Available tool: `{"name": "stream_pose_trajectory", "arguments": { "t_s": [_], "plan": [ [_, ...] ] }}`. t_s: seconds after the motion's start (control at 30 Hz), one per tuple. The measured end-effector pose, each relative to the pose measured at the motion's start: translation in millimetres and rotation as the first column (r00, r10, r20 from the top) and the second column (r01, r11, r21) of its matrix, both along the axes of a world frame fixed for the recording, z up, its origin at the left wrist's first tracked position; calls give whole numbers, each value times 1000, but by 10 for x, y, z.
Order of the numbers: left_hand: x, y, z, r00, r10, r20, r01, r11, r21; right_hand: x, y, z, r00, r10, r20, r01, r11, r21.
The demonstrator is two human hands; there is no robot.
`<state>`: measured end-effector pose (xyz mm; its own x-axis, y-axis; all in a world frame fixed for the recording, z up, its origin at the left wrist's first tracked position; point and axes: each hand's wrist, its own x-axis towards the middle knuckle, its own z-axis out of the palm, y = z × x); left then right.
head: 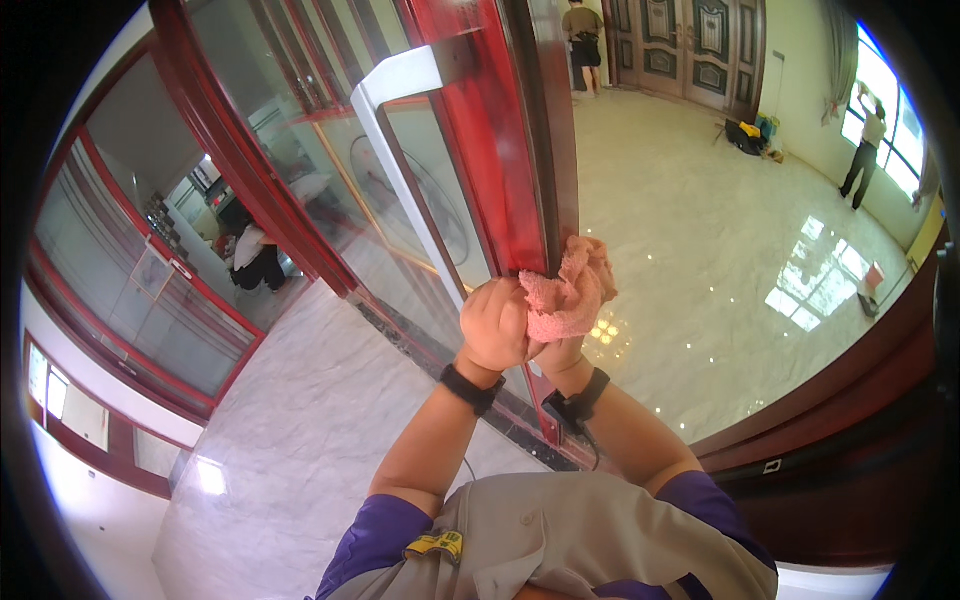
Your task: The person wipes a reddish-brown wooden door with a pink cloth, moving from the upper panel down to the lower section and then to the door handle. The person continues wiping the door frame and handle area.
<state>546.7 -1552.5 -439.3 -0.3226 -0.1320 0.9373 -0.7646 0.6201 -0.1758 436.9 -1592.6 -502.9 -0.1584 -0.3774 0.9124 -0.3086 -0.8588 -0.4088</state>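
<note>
My left hand (495,322) is curled into a fist at the lower end of a long silver door handle (409,180); the fingers hide that end of the bar. The handle is fixed to a red-framed glass door (487,150). Against the door's edge, my right hand (559,356) grips a bunched pink cloth (570,289), which covers most of its fingers. The two hands are side by side, with the cloth touching the left fist. Both wrists wear black straps, and a small dark device sits at the right one.
A red-framed sliding glass door (150,270) stands left, with a crouching person (255,255) beyond. Right, glossy tiled floor (675,225) leads to double doors (682,45), a standing person (583,37), dark bags (746,139) and another person (866,146) reaching up at a window. A floor track (397,337) runs beneath.
</note>
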Motion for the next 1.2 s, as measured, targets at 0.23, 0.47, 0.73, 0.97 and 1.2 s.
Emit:
{"name": "stream_pose_trajectory", "arguments": {
  "t_s": [0.23,0.47,0.73,0.97,1.2],
  "plan": [
    [261,-99,-45,999,53,0,-53,996,68,315,-274,-339,998,66,-14,-66,997,46],
    [681,-279,-3,1000,-9,-13,11,996,92,740,-375,-176,992,13,124,3,992,-126],
    [1040,-457,-4,999,5,-37,-2,997,79,1124,-546,-112,990,-132,45,135,988,-76],
    [1355,-697,-52,998,-8,-65,9,1000,27,1443,-718,-39,996,-64,69,68,996,-51],
    [1648,-702,-39,992,20,-125,-10,997,80,1680,-752,43,995,94,38,-95,995,31]
  ]
}}
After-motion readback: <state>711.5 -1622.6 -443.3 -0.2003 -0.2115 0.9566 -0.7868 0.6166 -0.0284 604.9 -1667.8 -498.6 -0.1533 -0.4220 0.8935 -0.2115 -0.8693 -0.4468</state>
